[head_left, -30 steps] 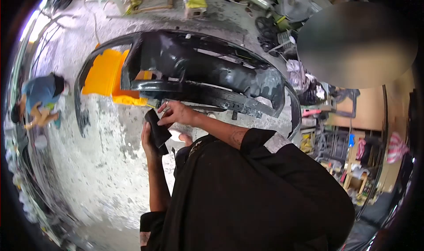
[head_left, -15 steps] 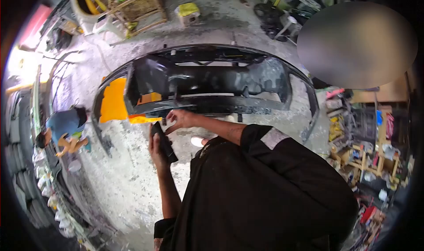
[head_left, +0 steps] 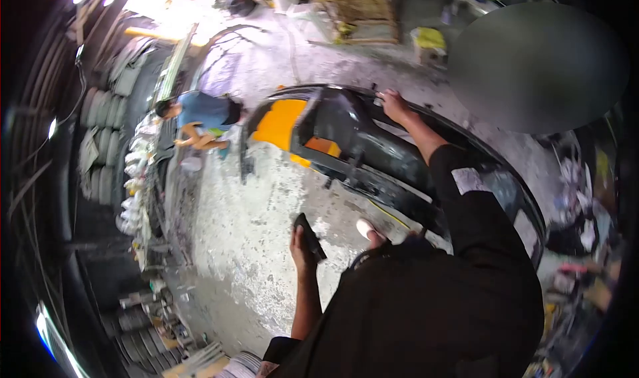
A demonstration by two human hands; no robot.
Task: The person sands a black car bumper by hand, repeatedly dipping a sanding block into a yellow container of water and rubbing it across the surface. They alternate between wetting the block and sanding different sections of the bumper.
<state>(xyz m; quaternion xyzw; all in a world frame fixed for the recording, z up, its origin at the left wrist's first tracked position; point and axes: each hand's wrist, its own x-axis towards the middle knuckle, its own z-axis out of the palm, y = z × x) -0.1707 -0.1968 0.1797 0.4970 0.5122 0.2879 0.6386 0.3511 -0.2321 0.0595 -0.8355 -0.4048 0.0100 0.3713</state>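
Note:
A black flat oblong piece (head_left: 310,239) is gripped in my left hand (head_left: 299,250), low over the floor and apart from the bumper; its exact kind does not show. A large black car bumper (head_left: 386,157) lies on the floor in front of me. My right hand (head_left: 395,106) reaches across to the bumper's far edge, with fingers stretched toward the rim and nothing visible in them. Bright orange material (head_left: 279,123) shows at the bumper's left end and through an opening. My right forearm and sleeve cover part of the bumper.
A person (head_left: 203,115) in a blue top crouches left of the bumper. Racks of stacked dark parts (head_left: 103,145) line the left side. A wooden frame (head_left: 363,12) and a white bucket with yellow on top (head_left: 428,44) stand beyond. Clutter lies at the right edge.
My right hand has moved away from the black piece and out over the bumper's far edge. My left hand still holds the piece. The view has turned left.

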